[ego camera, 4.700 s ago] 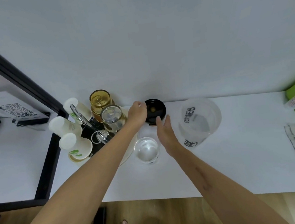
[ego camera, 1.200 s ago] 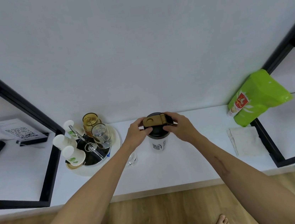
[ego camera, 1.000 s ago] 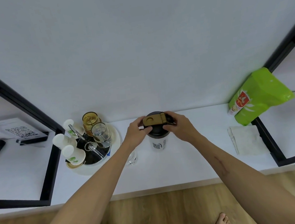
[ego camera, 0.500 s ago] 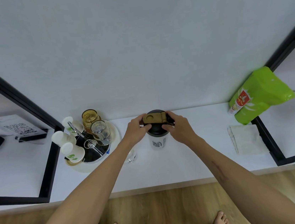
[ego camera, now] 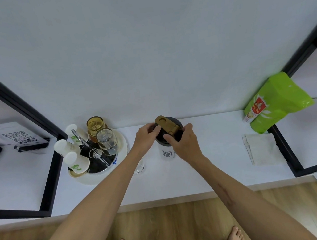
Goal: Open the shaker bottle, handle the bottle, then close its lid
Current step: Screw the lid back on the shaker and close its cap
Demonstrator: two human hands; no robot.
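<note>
The shaker bottle (ego camera: pixel 168 154) stands upright on the white counter (ego camera: pixel 209 165), a pale translucent body with a dark logo. Its black lid (ego camera: pixel 177 122) sits on top, with a brown flip cap (ego camera: pixel 165 124) lying diagonally across it. My left hand (ego camera: pixel 144 136) grips the lid's left side. My right hand (ego camera: pixel 185 142) wraps over the lid's front right, its thumb against the rim. The fingers hide much of the lid's edge.
A round tray (ego camera: pixel 122 156) at left holds paper cups (ego camera: pixel 77 162), an amber jar (ego camera: pixel 95 125) and a clear glass (ego camera: pixel 106 139). A small glass (ego camera: pixel 140 167) stands under my left forearm. A green bag (ego camera: pixel 277 101) and folded cloth (ego camera: pixel 261 150) lie right. Black shelf frames (ego camera: pixel 50 173) flank the counter.
The lid has turned on the bottle: the brown flip cap has swung from lying level to a diagonal. My right hand has shifted to the lid's front.
</note>
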